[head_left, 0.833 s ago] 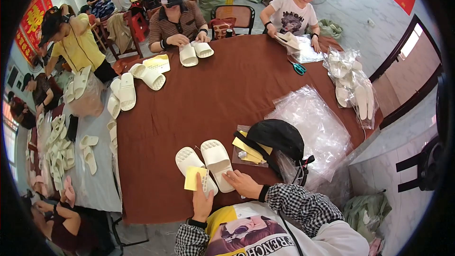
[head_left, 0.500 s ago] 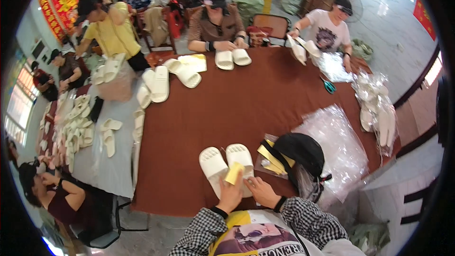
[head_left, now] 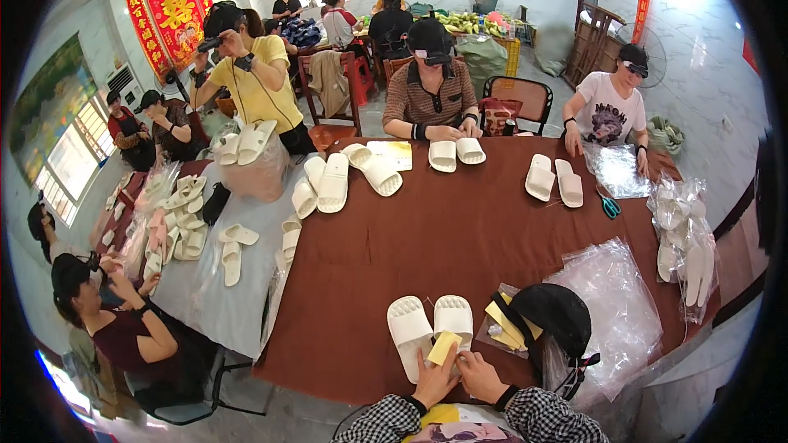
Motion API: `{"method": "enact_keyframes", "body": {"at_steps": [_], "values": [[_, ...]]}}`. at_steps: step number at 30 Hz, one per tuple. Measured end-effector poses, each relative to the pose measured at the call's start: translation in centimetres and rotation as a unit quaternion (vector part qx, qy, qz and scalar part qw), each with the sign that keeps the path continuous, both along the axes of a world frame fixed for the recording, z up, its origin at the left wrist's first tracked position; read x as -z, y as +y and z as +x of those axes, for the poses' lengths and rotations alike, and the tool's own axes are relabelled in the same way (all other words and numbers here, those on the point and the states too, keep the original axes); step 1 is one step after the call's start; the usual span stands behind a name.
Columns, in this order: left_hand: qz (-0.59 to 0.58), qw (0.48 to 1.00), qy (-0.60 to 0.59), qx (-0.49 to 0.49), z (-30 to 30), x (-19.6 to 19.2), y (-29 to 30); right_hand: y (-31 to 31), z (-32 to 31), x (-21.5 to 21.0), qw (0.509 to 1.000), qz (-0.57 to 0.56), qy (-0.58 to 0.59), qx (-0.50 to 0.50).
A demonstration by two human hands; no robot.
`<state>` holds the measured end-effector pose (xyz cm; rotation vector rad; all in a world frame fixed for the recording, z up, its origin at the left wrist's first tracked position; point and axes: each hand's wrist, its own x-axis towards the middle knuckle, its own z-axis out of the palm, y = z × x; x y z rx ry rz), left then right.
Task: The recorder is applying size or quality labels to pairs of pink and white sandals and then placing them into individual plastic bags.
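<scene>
A pair of white slippers lies before me at the table's near edge: the left slipper and the right slipper, toes pointing away. My left hand pinches a small folded yellow sheet over the slippers. Close beside it, my right hand has its fingers drawn together at the near part of the right slipper. What those fingertips hold, if anything, is hidden.
To my right lie a black cap, a bag with yellow sheets and clear plastic bags. Teal scissors rest farther off on the brown-covered table. Co-workers sit across; more slippers stand at the far left.
The view has tilted up, so everything sits lower and farther right. Across the table, a co-worker has set down a slipper pair; another has raised both hands. My hands stay at my slippers.
</scene>
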<state>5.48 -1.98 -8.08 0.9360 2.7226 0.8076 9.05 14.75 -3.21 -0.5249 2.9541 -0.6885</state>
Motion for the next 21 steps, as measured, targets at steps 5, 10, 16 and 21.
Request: {"method": "enact_keyframes", "body": {"at_steps": [5, 10, 16, 21], "values": [[-0.037, 0.999, -0.035, -0.005, -0.9, -0.1, 0.1, 0.0, -0.5, 0.6, 1.000, 0.003, 0.002, 0.022], [-0.038, 0.999, 0.003, 0.000, -0.9, -0.8, 0.0, 0.2, -0.6, 1.3, 0.999, -0.038, -0.017, 0.024], [-0.060, 0.998, 0.020, 0.015, -0.8, -0.9, -0.3, 0.5, -0.4, 1.6, 0.995, -0.089, -0.003, 0.042], [-0.036, 0.999, 0.014, -0.012, -1.3, -1.7, -1.4, 1.7, -1.5, 0.6, 0.975, -0.179, -0.126, 0.028]]}}
